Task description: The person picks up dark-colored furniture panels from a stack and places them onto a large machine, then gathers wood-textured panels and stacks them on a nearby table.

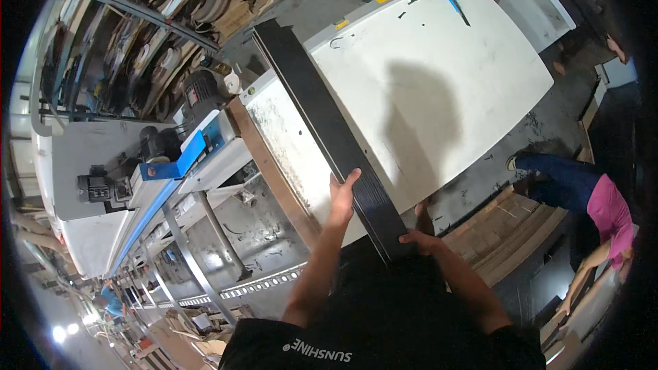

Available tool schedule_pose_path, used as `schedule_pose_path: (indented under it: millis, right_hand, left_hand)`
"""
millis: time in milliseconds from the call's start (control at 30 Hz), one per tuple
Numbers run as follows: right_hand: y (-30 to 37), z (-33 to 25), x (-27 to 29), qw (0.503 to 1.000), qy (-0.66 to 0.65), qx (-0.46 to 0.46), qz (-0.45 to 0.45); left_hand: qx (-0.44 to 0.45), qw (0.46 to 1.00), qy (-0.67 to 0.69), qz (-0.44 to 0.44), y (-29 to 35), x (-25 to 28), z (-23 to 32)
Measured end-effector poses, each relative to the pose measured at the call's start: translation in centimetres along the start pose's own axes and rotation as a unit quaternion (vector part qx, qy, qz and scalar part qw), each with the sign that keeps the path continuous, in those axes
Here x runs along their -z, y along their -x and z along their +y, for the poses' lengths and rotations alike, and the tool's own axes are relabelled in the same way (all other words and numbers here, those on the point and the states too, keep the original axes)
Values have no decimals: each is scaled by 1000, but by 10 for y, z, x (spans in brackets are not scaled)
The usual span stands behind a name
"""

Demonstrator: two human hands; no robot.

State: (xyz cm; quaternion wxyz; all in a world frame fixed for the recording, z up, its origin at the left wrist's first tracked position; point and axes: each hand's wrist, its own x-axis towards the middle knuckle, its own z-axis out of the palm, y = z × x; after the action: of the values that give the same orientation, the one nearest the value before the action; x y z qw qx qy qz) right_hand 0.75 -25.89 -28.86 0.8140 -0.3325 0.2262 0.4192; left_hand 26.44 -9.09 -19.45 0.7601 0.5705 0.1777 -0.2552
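Note:
A long black board stack, seemingly of several narrow strips laid together, runs slantwise across a white-topped table. My left hand is closed round its left edge towards the near end, with the thumb over the top. At the near right corner my right hand grips the same stack, and its fingers are partly hidden beneath. The far end of the stack reaches past the table's left edge. A blue and black utility knife lies at the far part of the tabletop, apart from both hands.
To the left stands a machine with dark motors and a blue guard. Racks of strips and coils fill the far left. Wooden boards are stacked at the right, near a co-worker in a pink shirt.

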Motion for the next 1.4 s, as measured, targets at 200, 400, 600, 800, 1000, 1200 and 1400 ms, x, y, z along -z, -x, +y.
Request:
schedule_pose_path:
  millis: [200, 400, 600, 800, 1000, 1200, 1400]
  right_hand:
    - [-33, 81, 61, 988, 125, -31, 84]
    - [21, 2, 16, 988, 114, 13, 100]
    - [-70, 47, 68, 999, -10, 24, -42]
    - [-100, 75, 81, 985, -132, -28, -105]
    - [-86, 52, 56, 981, -123, -115, -91]
    - [-51, 47, 52, 986, 100, 130, -41]
    - [-56, 67, 40, 997, 36, 65, 8]
  left_hand:
    - [-103, 908, -369, 168, -11, -76, -21]
    - [-24, 746, -594, 300, -2, -104, -13]
    - [-16, 732, -627, 266, -2, -128, -22]
    - [-6, 756, -614, 225, -18, -115, -21]
    - [-105, 751, -591, 276, -110, -106, 43]
    - [-78, 783, -565, 246, -164, -114, 68]
    - [-123, 836, -497, 198, -161, -128, 40]
